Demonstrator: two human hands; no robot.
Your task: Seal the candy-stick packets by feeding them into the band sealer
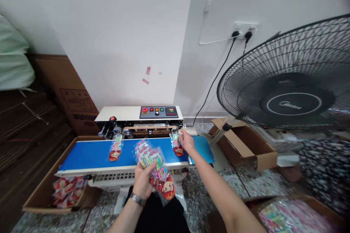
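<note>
My left hand [143, 179] is closed around a fanned stack of clear plastic packets [165, 186], each with a cartoon figure with red hair inside. It holds them in front of the blue conveyor belt [90, 153] of a band sealing machine [123, 113]. At the belt's right end, my right hand [187, 141] pinches the upper edge of a single packet [178, 150] at the machine's sealing inlet. Another packet [115, 152] lies on the belt's left part, its top edge by the rollers. My right fingertips are partly hidden.
A cardboard box [35, 204] with several packets stands below the belt's left end. A large black fan [290, 102] is at right, above an open carton [246, 145]. At lower right another box holds packets [295, 216]. Power cables [216, 76] hang along the wall.
</note>
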